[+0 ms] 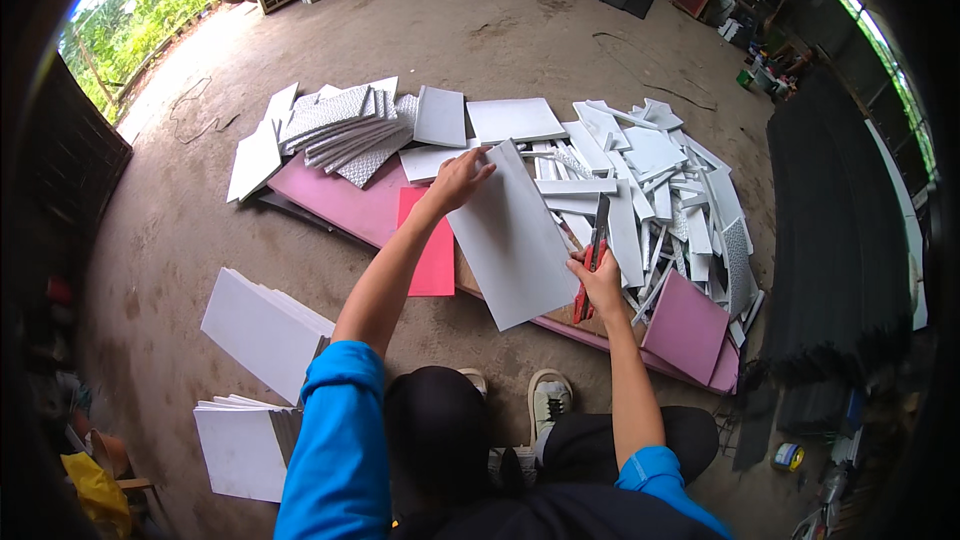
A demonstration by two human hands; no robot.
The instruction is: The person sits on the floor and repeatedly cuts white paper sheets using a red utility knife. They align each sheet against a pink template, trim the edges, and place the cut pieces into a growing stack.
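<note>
A white rectangular board lies at a slant in front of me, its lower corner out past the near edge of the pink board beneath. At its upper left edge, my left hand grips it, fingers reaching over the top. My right hand is closed round a red and black utility knife, which points away from me. The thumb of that hand is close to the white board's right edge; whether it touches is unclear. Beneath the board's left side shows a bright red-pink sheet.
White offcuts are heaped at the right, beside a pink piece. Textured white boards are stacked on the pink base board at the left. Two white stacks stand on the floor near my left arm. Dark sheets lie far right.
</note>
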